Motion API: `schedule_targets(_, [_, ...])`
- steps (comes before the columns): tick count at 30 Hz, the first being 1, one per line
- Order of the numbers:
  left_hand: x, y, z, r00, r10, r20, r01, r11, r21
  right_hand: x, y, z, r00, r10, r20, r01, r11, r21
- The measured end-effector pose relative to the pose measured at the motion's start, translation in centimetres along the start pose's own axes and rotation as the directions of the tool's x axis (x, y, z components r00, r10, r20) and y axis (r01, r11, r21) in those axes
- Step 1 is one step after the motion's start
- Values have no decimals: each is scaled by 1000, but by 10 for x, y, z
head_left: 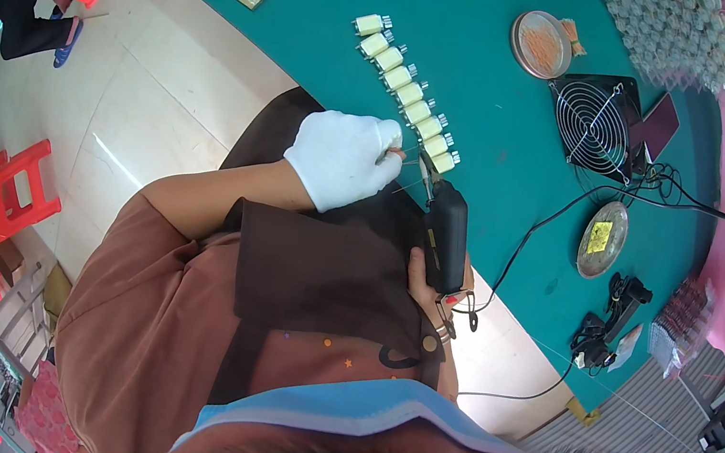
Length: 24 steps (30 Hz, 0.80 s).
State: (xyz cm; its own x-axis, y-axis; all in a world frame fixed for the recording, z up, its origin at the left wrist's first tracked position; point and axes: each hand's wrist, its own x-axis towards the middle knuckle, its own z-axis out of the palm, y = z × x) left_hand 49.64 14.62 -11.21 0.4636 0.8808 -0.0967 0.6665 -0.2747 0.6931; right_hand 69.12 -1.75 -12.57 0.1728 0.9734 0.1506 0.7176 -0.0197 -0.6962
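From the head camera, your left hand (342,160), in a white glove, is pinched shut at the table edge on something thin; it looks like a wire, but it is too small to be sure. Your right hand (427,279) is wrapped firmly around a black soldering iron (446,233), tip aimed at that pinch so the two meet just beside the nearest part. A row of cream parts (408,93) runs diagonally across the green table (495,134), near end within easy reach of the tip. A fan (592,122) sits well apart to the right, a tin dish (603,238) nearer the cord (537,228).
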Motion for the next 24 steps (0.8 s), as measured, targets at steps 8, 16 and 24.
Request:
schedule_targets(8, [1,0,1,1000,-18,25,16,998,54,-2,6,2,999,-31,-7,31,999,-3])
schedule_targets(16, [3,2,-1,997,-39,69,33,996,86,-10,10,5,998,65,-11,-65,997,40])
schedule_targets(24, [4,2,-1,996,-38,77,32,996,81,-9,12,5,999,39,5,-39,999,17])
